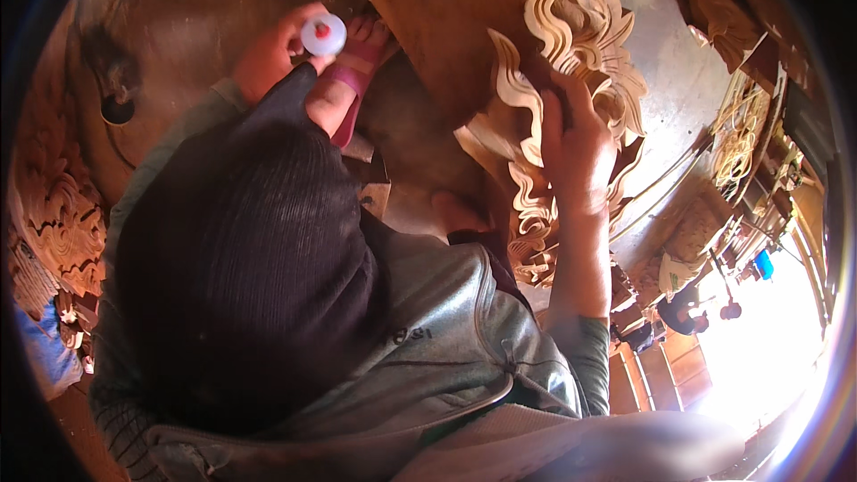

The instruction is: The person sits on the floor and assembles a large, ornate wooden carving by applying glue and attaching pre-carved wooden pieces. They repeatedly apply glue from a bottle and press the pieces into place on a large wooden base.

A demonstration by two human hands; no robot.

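Note:
My left hand (277, 46) is closed round a white bottle (332, 39) with a red tip, seen from its top end. It is out to the left, above my sandalled foot (332, 96). To the right, my right hand (580, 145) grips a pale wood carving (585, 31) with curling, flame-like leaves. Some of its fingers are hidden behind the wood. More carved scrolls (528, 192) run down beside my right wrist.
A brown board (446, 45) lies between my hands. Reddish carvings (58, 214) stand at the far left. At the right are a bundle of cord (739, 138) and wood pieces. A person (680, 312) is far off by the bright opening.

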